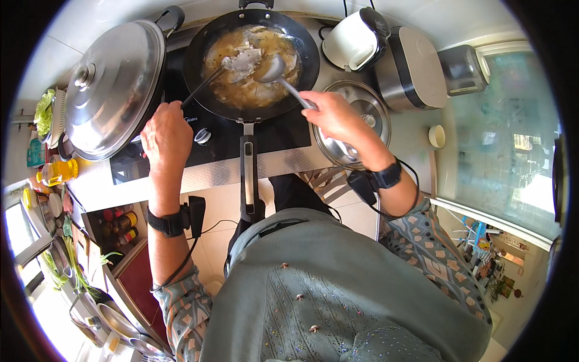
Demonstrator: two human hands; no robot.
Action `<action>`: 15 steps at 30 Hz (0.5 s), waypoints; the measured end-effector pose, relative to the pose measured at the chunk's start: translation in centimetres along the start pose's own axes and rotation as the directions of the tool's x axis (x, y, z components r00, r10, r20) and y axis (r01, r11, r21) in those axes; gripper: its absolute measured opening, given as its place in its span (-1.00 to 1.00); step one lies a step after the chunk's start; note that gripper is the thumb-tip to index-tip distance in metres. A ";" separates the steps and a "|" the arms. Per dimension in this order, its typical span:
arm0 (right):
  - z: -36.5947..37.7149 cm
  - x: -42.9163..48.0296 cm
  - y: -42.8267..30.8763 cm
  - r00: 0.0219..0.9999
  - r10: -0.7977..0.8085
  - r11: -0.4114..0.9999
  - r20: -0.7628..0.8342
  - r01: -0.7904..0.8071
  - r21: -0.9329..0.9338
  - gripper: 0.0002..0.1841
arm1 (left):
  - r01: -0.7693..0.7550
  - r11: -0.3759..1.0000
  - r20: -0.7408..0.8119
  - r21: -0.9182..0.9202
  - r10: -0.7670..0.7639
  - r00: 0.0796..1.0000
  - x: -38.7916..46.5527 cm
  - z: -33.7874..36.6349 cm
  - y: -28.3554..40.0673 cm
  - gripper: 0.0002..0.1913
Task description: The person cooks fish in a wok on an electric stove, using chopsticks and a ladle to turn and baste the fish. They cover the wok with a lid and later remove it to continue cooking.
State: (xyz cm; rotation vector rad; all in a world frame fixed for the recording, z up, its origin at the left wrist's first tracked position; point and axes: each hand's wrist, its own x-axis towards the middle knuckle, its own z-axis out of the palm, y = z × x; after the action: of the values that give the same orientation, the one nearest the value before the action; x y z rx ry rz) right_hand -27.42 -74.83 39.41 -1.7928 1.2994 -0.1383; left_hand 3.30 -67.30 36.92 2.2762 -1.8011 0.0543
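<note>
A black wok (pixel 306 45) on the stove holds brown broth with pale pieces (pixel 258 92) that look like fish or meat. My left hand (pixel 168 133) grips the dark handle of a utensil (pixel 206 85); its far end lies under a pale lump of food (pixel 244 61) in the wok. In my right hand (pixel 334 115) is a grey ladle (pixel 273 69), its bowl dipping at the broth right of that lump. The wok's long handle (pixel 249 176) points toward my body.
Left of the wok stands a large lidded pot (pixel 113 90) on the black cooktop (pixel 280 135). A glass lid (pixel 353 151) lies to the right, near a white appliance (pixel 346 43), a rice cooker (pixel 418 68) and a small cup (pixel 436 136). An oil bottle (pixel 59 172) sits at far left.
</note>
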 end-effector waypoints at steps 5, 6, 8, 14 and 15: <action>-4.0 -2.6 0.1 0.989 -0.112 0.932 -0.095 0.072 -0.355 -0.55 | 0.021 0.998 -0.021 -0.053 -0.022 1.000 -1.4 -0.4 0.1 -0.78; -4.4 -2.4 0.2 0.972 -0.178 0.870 -0.151 0.084 -0.486 -0.60 | 0.023 0.997 -0.038 -0.075 -0.026 0.999 -1.5 -0.4 0.1 -0.78; -4.5 -1.4 0.9 0.896 -0.398 0.675 -0.199 0.139 -0.724 -0.70 | 0.024 0.995 -0.066 -0.099 -0.031 0.997 -1.8 -0.3 0.3 -0.77; -5.0 4.3 1.9 0.818 -0.559 0.344 -0.136 0.079 -0.936 -0.73 | 0.013 0.994 -0.073 -0.108 -0.021 0.997 -1.7 0.2 0.6 -0.77; -4.9 4.9 1.8 0.813 -0.564 0.331 -0.144 0.063 -0.942 -0.73 | 0.004 0.995 -0.076 -0.101 -0.012 0.997 -1.7 0.2 0.7 -0.77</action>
State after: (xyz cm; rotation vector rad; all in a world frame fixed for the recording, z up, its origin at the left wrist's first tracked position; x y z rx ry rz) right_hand -29.27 -81.76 39.21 -3.1966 1.4159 -0.0549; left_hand 2.23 -65.88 36.49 2.1812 -1.7168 0.0474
